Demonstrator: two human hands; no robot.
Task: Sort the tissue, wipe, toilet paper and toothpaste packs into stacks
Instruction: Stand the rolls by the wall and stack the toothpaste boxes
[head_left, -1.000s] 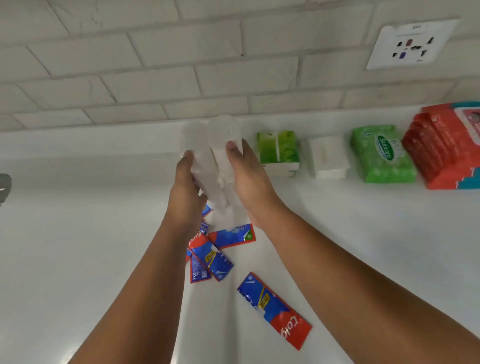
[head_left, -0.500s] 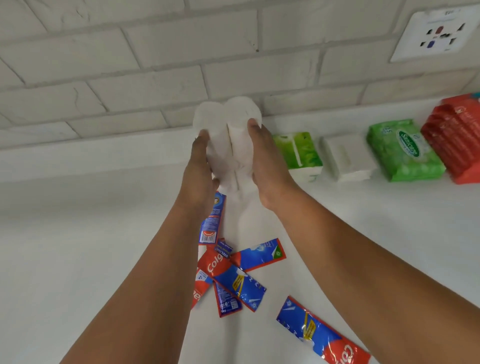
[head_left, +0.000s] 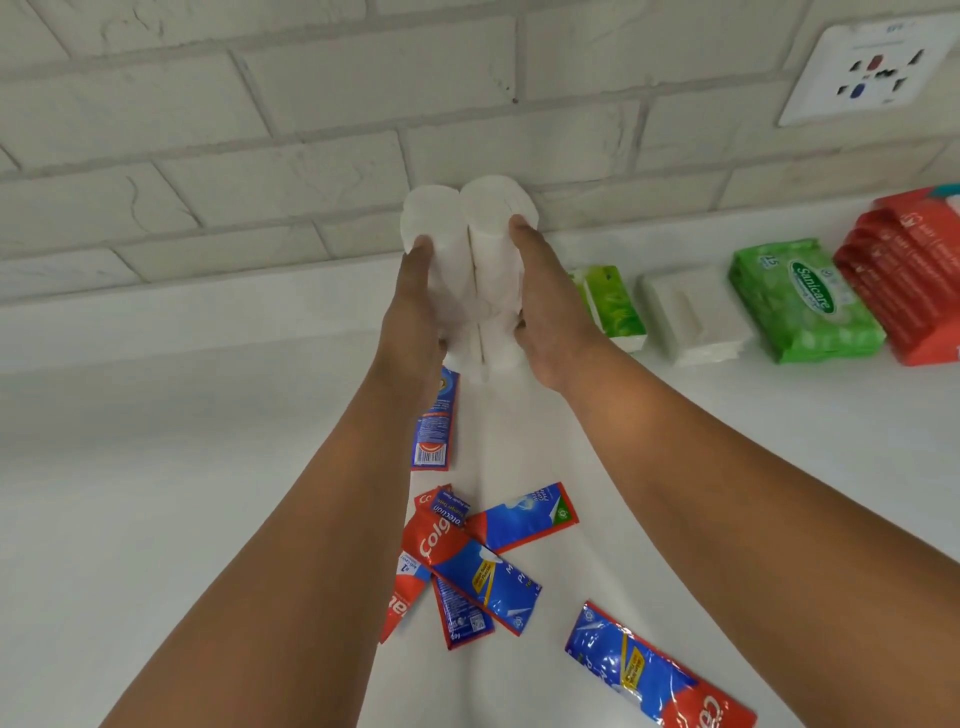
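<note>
Two columns of white toilet paper rolls (head_left: 470, 260) stand side by side near the brick wall, pressed together between my hands. My left hand (head_left: 415, 312) grips the left column and my right hand (head_left: 548, 306) grips the right one. Several red and blue toothpaste packs (head_left: 478, 566) lie scattered on the counter between my forearms, with one more toothpaste pack (head_left: 649, 675) at the lower right. Along the wall to the right sit a green tissue pack (head_left: 613, 306), a white tissue pack (head_left: 691, 317), a green wipe pack (head_left: 800, 299) and a stack of red wipe packs (head_left: 909, 270).
The white counter (head_left: 156, 493) runs up to a white brick wall (head_left: 260, 156). A wall socket (head_left: 872, 67) sits at the upper right.
My hands have carried the toilet paper rolls farther toward the wall and squared the two columns upright.
</note>
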